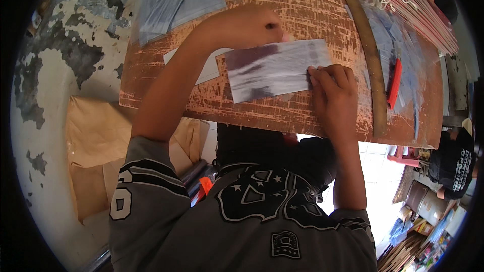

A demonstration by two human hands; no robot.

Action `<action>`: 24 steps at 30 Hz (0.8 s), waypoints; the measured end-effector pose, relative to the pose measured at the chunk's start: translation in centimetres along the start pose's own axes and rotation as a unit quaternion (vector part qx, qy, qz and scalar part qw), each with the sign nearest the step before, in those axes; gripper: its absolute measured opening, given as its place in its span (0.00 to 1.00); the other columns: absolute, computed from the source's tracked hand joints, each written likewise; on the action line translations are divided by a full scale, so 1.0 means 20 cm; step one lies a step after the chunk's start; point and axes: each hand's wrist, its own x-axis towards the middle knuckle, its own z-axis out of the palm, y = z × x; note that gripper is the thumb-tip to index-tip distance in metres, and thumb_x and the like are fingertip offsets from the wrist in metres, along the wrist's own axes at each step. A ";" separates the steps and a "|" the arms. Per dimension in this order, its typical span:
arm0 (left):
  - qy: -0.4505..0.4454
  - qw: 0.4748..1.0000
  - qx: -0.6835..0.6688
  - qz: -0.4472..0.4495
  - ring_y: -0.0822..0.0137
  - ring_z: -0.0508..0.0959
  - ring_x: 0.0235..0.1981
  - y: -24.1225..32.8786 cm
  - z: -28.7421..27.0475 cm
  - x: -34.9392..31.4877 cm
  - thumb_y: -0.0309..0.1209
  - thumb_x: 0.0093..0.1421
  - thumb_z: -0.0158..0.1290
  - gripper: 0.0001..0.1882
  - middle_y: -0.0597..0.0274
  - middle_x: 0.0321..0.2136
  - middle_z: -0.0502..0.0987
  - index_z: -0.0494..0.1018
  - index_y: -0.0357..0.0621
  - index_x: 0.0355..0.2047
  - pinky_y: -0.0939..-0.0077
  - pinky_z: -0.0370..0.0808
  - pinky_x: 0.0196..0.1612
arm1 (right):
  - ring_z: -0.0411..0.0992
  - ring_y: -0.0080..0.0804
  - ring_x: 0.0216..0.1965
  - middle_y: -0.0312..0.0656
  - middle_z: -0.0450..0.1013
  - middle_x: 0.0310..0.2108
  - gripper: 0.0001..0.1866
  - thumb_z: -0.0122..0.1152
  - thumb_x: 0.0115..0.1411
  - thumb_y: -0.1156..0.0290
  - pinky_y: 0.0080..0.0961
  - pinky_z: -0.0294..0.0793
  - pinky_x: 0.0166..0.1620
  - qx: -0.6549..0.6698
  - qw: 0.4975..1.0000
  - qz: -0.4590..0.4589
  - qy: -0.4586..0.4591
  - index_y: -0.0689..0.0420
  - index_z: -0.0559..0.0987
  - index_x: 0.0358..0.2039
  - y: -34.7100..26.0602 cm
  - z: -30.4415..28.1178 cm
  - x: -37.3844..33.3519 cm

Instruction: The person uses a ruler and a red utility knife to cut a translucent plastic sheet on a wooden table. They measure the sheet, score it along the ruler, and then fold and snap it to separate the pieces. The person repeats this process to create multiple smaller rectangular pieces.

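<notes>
A shiny, silvery rectangular sheet (275,73) lies on the scratched reddish-brown work table (297,2) in front of me. My right hand (335,88) holds its right edge between thumb and bent fingers. At the sheet's far edge, my left hand (257,25) is curled closed, its fingertips bent down near the surface. Whatever those fingers pinch, if anything, is hidden. Partly beneath my left forearm rests a whitish flat card (207,73), just left of the silvery sheet.
Clear bluish plastic sheets (184,0) lie at the far left. On the right are a long brown ruler (370,65), a red cutter knife (395,88), plastic scraps (390,35) and a bundle of thin sticks with white cords (418,5). Brown paper (93,131) stands by the peeling wall.
</notes>
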 end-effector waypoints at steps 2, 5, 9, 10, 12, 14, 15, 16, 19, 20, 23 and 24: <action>0.149 0.988 -0.018 0.038 0.71 0.75 0.29 -0.03 -0.01 -0.11 0.50 0.72 0.59 0.23 0.63 0.30 0.81 0.85 0.40 0.42 0.71 0.72 0.35 | 0.74 0.43 0.46 0.39 0.78 0.40 0.09 0.69 0.63 0.74 0.43 0.73 0.48 0.007 1.000 0.006 -0.006 0.55 0.87 0.44 -0.01 0.00 0.00; 0.287 0.955 -0.067 0.021 0.69 0.76 0.32 -0.05 0.02 -0.29 0.47 0.72 0.59 0.20 0.61 0.33 0.83 0.85 0.39 0.43 0.71 0.73 0.37 | 0.74 0.43 0.47 0.40 0.78 0.41 0.09 0.69 0.64 0.74 0.43 0.73 0.49 0.011 1.000 0.010 -0.011 0.55 0.87 0.44 -0.01 -0.01 0.01; 0.361 0.924 -0.107 -0.068 0.70 0.76 0.33 -0.05 0.19 -0.48 0.42 0.71 0.61 0.17 0.61 0.34 0.82 0.83 0.38 0.43 0.70 0.72 0.38 | 0.74 0.44 0.48 0.41 0.78 0.42 0.09 0.69 0.64 0.74 0.43 0.73 0.51 0.013 1.000 0.022 -0.005 0.56 0.87 0.45 -0.02 0.00 0.00; 0.385 0.915 -0.104 -0.067 0.67 0.76 0.33 -0.06 0.26 -0.52 0.40 0.70 0.62 0.15 0.60 0.33 0.81 0.83 0.38 0.41 0.69 0.72 0.38 | 0.74 0.44 0.48 0.41 0.78 0.42 0.09 0.69 0.64 0.75 0.43 0.73 0.51 0.010 1.000 0.024 -0.004 0.56 0.87 0.45 -0.02 0.00 -0.01; 0.434 0.893 -0.098 -0.067 0.61 0.76 0.31 -0.06 0.42 -0.59 0.35 0.69 0.62 0.12 0.57 0.32 0.79 0.81 0.37 0.37 0.66 0.73 0.38 | 0.74 0.45 0.49 0.42 0.78 0.43 0.10 0.68 0.65 0.75 0.43 0.73 0.52 0.011 0.999 0.033 -0.010 0.56 0.87 0.46 -0.03 0.00 -0.01; 0.450 0.882 -0.097 -0.098 0.60 0.75 0.32 -0.03 0.52 -0.65 0.34 0.67 0.64 0.11 0.58 0.30 0.78 0.79 0.38 0.34 0.65 0.72 0.38 | 0.74 0.46 0.49 0.43 0.79 0.43 0.10 0.67 0.65 0.75 0.43 0.73 0.53 0.013 0.999 0.037 -0.014 0.56 0.87 0.46 -0.04 0.00 -0.01; 0.459 0.876 -0.097 -0.114 0.60 0.75 0.32 -0.02 0.57 -0.67 0.33 0.67 0.65 0.11 0.58 0.30 0.77 0.78 0.38 0.33 0.65 0.71 0.39 | 0.74 0.46 0.49 0.43 0.79 0.44 0.10 0.67 0.65 0.75 0.43 0.73 0.53 0.015 0.999 0.036 -0.015 0.56 0.87 0.47 -0.04 0.00 -0.01; 0.456 0.876 -0.103 -0.117 0.62 0.75 0.32 -0.01 0.60 -0.68 0.32 0.67 0.65 0.11 0.59 0.30 0.77 0.78 0.38 0.33 0.66 0.71 0.38 | 0.74 0.47 0.49 0.43 0.79 0.44 0.10 0.67 0.66 0.75 0.43 0.73 0.53 0.017 0.999 0.034 -0.016 0.56 0.87 0.47 -0.04 0.00 -0.01; 0.451 0.879 -0.105 -0.113 0.65 0.75 0.31 -0.02 0.69 -0.66 0.30 0.65 0.67 0.10 0.61 0.29 0.75 0.78 0.38 0.33 0.69 0.71 0.35 | 0.74 0.47 0.50 0.44 0.79 0.44 0.10 0.66 0.66 0.75 0.43 0.73 0.55 0.013 0.999 0.046 -0.024 0.56 0.87 0.47 -0.05 0.00 -0.02; 0.456 0.876 -0.104 -0.116 0.65 0.75 0.31 -0.03 0.70 -0.66 0.29 0.64 0.68 0.10 0.61 0.29 0.74 0.78 0.39 0.32 0.69 0.71 0.35 | 0.74 0.47 0.50 0.44 0.79 0.44 0.10 0.66 0.66 0.75 0.43 0.73 0.55 0.015 0.999 0.045 -0.024 0.56 0.87 0.48 -0.05 0.00 -0.01; 0.461 0.876 -0.086 -0.117 0.65 0.74 0.30 -0.02 0.71 -0.64 0.29 0.63 0.68 0.10 0.61 0.29 0.74 0.78 0.40 0.31 0.68 0.71 0.35 | 0.74 0.47 0.50 0.44 0.79 0.44 0.11 0.66 0.66 0.74 0.43 0.72 0.55 0.017 0.999 0.045 -0.020 0.56 0.87 0.48 -0.05 0.00 -0.02; 0.460 0.878 -0.070 -0.113 0.65 0.74 0.30 -0.02 0.70 -0.63 0.29 0.63 0.68 0.10 0.62 0.29 0.74 0.78 0.40 0.31 0.67 0.71 0.35 | 0.74 0.47 0.49 0.44 0.79 0.44 0.11 0.66 0.66 0.74 0.43 0.72 0.54 0.016 0.999 0.045 -0.017 0.56 0.87 0.48 -0.04 0.01 -0.02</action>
